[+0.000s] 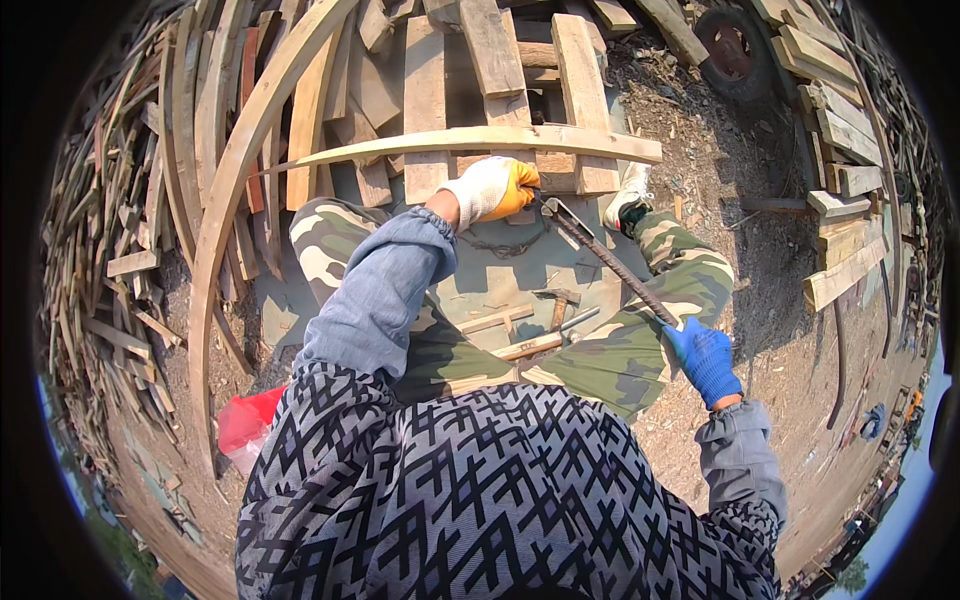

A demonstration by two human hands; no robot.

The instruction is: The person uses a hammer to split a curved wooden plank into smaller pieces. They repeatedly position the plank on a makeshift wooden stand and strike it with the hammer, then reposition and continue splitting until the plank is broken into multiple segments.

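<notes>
My right hand (703, 360), in a blue glove, grips the lower end of a ribbed steel pry bar (611, 261). The bar slants up to the left, and its hooked tip ends just beside my left hand (491, 193). That hand wears a white glove with orange-coated fingers, which are curled at the near edge of a long pale wooden board (450, 140). Whether they hold anything is hidden. The board lies across several thick timbers (426, 105). Between my legs lie a claw hammer (559, 304) and a wooden-handled tool (529, 346).
A long curved plank (217, 247) rises at the left before a big heap of scrap wood (97, 247). At the right are stacked timber offcuts (847, 187) and a wheel with a tyre (731, 52). A red plastic bag (251, 420) lies left of me. Wood chips cover the ground (675, 442).
</notes>
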